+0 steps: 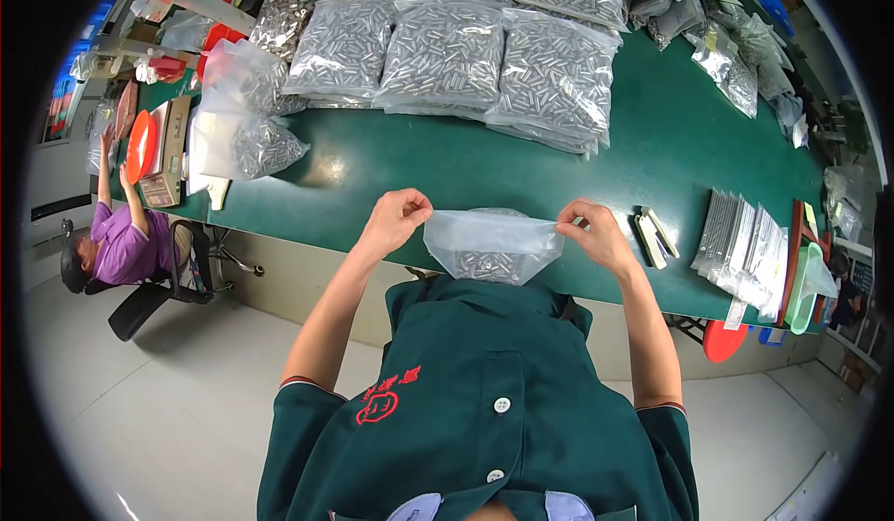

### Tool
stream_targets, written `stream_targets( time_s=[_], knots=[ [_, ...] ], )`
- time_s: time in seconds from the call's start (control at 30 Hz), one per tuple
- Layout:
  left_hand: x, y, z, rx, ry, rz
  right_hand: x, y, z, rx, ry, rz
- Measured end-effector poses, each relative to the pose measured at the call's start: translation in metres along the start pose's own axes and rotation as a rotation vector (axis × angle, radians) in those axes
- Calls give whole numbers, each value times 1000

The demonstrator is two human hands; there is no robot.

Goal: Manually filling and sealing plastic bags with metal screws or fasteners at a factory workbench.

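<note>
Both hands pinching clear bag [491, 244] top corners, left hand [399, 219], right hand [594, 232]

stacked bags of metal pins [447, 55] on a green table [670, 139]

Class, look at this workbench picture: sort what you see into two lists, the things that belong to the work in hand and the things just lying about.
In hand:
- left hand, pinching one top corner
- right hand, pinching the other
- clear bag with small metal parts at its bottom

Lying about:
- filled bags of metal parts stacked on the green table
- row of flat packets
- red lid
- seated co-worker
</note>
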State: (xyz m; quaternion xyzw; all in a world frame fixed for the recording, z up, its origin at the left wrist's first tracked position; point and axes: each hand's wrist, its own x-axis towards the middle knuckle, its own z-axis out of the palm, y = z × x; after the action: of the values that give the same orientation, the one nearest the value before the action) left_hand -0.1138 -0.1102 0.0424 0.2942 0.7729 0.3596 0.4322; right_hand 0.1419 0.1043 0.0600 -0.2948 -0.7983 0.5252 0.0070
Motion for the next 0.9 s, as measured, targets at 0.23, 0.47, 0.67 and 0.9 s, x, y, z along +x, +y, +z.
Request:
stream_targets(
  time_s=[0.23, 0.47, 0.67, 0.9],
  knots=[
    [-12, 14, -7, -149, -97, 24, -6, -8, -4, 87, -20, 99],
    [7, -11, 9, -373, -68, -123, 8, 33, 13, 566, -51, 311],
    [18, -42, 25, -673, -86, -329, 11, 73, 48, 911, -28, 388],
    [7, -51, 16, -855, -132, -153, 2, 68, 43, 1122, 32, 334]
  ],
)
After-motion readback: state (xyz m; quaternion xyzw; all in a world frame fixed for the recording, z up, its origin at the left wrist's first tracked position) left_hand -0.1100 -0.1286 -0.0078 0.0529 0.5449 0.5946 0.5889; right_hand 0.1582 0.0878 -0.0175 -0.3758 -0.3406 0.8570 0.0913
